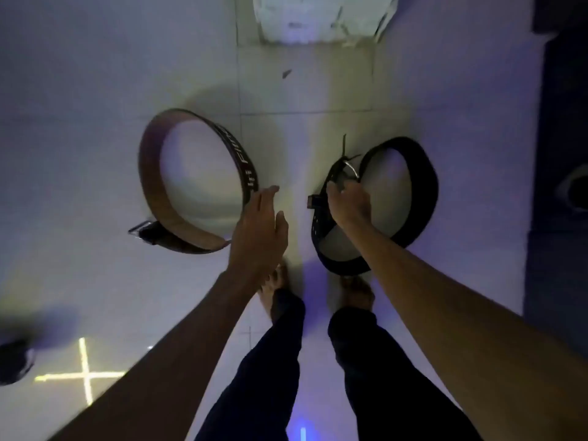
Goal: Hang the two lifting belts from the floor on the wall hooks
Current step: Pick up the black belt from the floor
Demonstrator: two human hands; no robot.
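Right hand curls onto the black belt near its buckle; left hand hangs open beside the brown belt: close on its rim before lifting both

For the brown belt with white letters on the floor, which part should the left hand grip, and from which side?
Probably the near right arc of the brown belt: it stands on edge as an open loop, so its top rim is free. The left hand, open, hovers beside that arc; coming from above, fingers inside the loop and thumb outside, seems simplest.
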